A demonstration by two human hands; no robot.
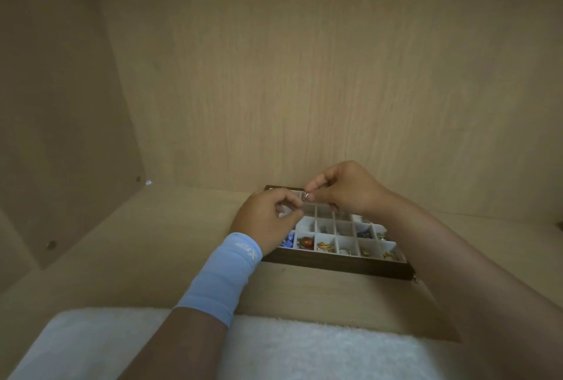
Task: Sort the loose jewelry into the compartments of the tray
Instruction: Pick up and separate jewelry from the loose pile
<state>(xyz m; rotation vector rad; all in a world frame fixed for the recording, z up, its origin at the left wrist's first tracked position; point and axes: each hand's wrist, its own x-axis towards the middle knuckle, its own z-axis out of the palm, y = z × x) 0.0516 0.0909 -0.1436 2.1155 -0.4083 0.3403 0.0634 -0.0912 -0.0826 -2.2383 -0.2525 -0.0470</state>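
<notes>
Both hands meet over the far left corner of the tray [335, 261], a dark-rimmed box of small white compartments sitting on the wooden shelf [146, 257] just right of the frame's centre. The right hand [344, 190] has thumb and forefinger closed in a fine grip on a small silvery piece [305, 196], perhaps a ring, though it is too tiny to be sure. The left hand [268, 218], above a pale blue wrist sleeve [225, 276], is curled with its fingertips touching the same piece, so the two pinch it between them.

Most near compartments already hold something (an amber stone [307, 241], blue beads [288, 241], a gold trinket [324, 247]).

The risk, as I judge it, lies in the handover: the piece is small and smooth, and if one grip loosens before the other is sure, it could drop into a wrong cell, or bounce over the back rim onto the shelf. The left forearm also hangs low over the tray's left corner; a nudge there might jostle sorted pieces.
</notes>
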